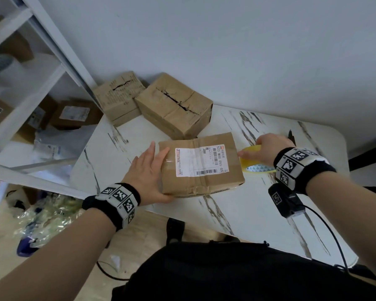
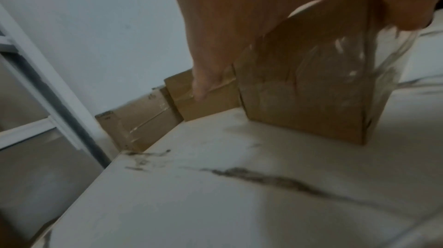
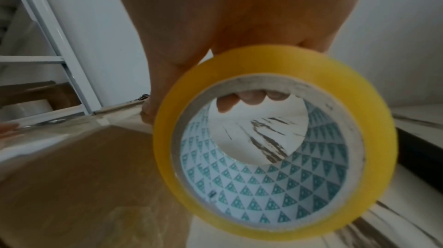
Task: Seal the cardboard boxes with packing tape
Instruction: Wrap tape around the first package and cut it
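White marbled table (image 1: 258, 205) stands against a pale wall, and the box (image 1: 201, 164) with the shipping label (image 1: 201, 160) lies flat near its front edge. My left hand (image 1: 149, 172) presses the box's left end, fingers straight over the top, thumb along the near side. My right hand (image 1: 267, 148) grips the yellow tape roll (image 1: 255, 161) just right of the box, fingertips (image 3: 249, 98) curled inside its core. Two more boxes (image 1: 174, 105) sit behind, their top seams split.
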Action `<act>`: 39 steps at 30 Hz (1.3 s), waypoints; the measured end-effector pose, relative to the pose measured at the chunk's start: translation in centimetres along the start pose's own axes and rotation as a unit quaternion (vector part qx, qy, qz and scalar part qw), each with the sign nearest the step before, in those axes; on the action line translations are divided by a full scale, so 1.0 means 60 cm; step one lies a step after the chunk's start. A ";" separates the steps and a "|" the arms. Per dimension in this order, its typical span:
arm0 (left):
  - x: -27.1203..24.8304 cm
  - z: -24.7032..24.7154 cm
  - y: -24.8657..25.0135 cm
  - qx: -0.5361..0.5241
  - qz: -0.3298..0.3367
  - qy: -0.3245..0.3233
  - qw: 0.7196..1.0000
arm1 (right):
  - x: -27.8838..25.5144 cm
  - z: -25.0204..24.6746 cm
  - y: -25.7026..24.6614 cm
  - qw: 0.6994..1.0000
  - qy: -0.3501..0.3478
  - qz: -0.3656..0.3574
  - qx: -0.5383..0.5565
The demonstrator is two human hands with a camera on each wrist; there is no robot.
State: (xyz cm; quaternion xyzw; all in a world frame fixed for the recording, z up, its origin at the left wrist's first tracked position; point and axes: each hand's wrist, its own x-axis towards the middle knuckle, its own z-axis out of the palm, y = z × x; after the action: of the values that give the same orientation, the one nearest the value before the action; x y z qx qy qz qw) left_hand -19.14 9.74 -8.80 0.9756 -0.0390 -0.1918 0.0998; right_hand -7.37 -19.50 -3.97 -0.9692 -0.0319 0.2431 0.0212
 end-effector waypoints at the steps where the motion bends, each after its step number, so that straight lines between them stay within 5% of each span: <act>1: -0.005 -0.005 0.014 0.020 -0.003 0.009 1.000 | 0.002 0.002 0.001 1.000 -0.007 0.001 0.008; 4: -0.001 -0.007 0.076 0.093 0.028 0.030 0.995 | 0.008 0.006 0.004 0.999 -0.021 -0.001 0.037; 7: 0.018 0.002 0.114 0.127 0.013 -0.018 0.992 | 0.011 0.012 0.006 0.998 -0.025 0.002 0.055; 11: 0.025 -0.011 0.136 0.104 -0.016 -0.048 0.993 | 0.014 0.023 0.012 0.997 -0.020 -0.002 0.073; 16: 0.074 -0.051 0.217 0.102 0.033 -0.055 0.993 | 0.008 0.026 0.017 0.997 -0.008 -0.012 0.073; 22: 0.125 -0.058 0.277 0.134 0.005 -0.157 0.978 | -0.007 0.042 0.022 0.997 0.003 -0.019 0.069; 28: 0.123 -0.064 0.280 0.143 0.026 -0.128 0.981 | -0.014 0.043 0.042 0.987 0.021 -0.031 0.154; 32: 0.111 -0.090 0.281 0.063 0.040 -0.081 0.994 | -0.019 -0.003 0.076 0.942 0.101 -0.006 0.319; 37: 0.109 -0.121 0.287 -0.063 0.066 0.026 0.995 | -0.025 -0.076 0.112 0.816 0.184 -0.020 0.547; 39: 0.115 -0.125 0.288 -0.096 0.076 0.066 0.990 | -0.032 -0.094 0.113 0.795 0.186 -0.038 0.576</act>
State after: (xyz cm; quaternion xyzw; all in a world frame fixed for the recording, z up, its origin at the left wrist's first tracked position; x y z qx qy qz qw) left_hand -10.57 -6.60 -0.89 0.9662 -0.0878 -0.1215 0.2099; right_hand -6.07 -26.52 1.52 -0.8026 0.0820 0.0309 0.5900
